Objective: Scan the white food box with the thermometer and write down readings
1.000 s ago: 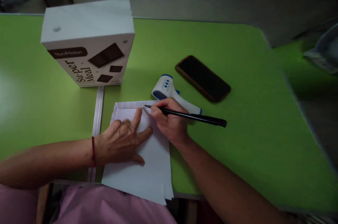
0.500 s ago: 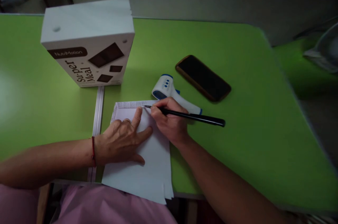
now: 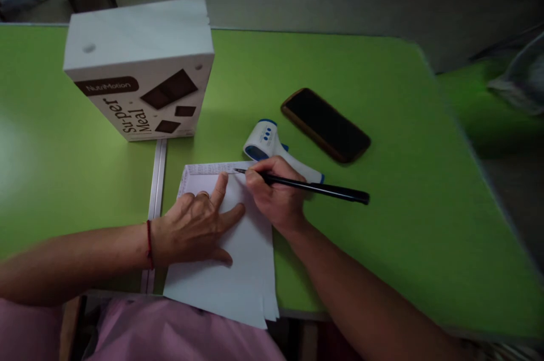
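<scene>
**A:** ok so how far along does this look? Call the middle of the paper [image 3: 238, 276] the dial, with 12 at the far side of the counter [image 3: 408, 191].

**B:** Partway, I'd say. Tiny rows of writing [image 3: 210, 169] fill a good chunk of the strip up around 11 to 12, plus some down the edge near 10. Way too small to read. The far end of that strip is hidden by the right hand [image 3: 276, 194]. Everything visible toward 6 looks blank, but I can't tell if that's the same sheet or one laid on top.

**A:** And what's gripping what?

**B:** Left hand [image 3: 193, 225] lies spread on the paper from 9, index finger reaching to just under the writing. The right one's at 2, pinching a black pen [image 3: 314, 186] near its nib. Tip's at 12, by the end of the rows. Can't tell if it's touching.

**A:** Other stuff?

**B:** White thermometer [image 3: 270, 143] at 1, partly behind the right hand. Phone [image 3: 326, 126] farther out, between 1 and 2. Box [image 3: 140, 66] standing at 11.
</scene>
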Demonstrator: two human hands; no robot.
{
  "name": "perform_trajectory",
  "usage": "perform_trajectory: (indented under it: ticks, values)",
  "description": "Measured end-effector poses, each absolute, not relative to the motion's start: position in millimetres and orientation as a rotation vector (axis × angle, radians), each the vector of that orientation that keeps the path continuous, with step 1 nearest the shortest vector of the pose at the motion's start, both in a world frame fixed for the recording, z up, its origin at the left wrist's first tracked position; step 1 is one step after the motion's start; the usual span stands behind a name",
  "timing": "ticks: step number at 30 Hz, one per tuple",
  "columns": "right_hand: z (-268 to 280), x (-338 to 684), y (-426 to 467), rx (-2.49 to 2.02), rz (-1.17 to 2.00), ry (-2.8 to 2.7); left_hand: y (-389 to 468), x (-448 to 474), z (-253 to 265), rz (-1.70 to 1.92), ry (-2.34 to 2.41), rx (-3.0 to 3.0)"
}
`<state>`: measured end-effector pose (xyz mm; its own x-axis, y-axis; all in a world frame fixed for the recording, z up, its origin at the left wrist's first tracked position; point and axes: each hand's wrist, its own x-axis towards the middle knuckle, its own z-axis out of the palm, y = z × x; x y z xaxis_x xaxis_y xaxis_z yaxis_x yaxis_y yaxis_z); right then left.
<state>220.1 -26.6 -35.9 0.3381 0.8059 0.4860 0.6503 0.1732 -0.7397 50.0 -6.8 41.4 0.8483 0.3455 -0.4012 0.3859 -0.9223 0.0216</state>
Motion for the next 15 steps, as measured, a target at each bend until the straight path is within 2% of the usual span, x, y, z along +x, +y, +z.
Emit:
perform_trajectory:
  ticks: [15]
  values:
    - [-36.2,221.0,-25.8,-1.545,0.16,-1.419,-6.3,50.9,42.2,-0.639,0.56,2.899]
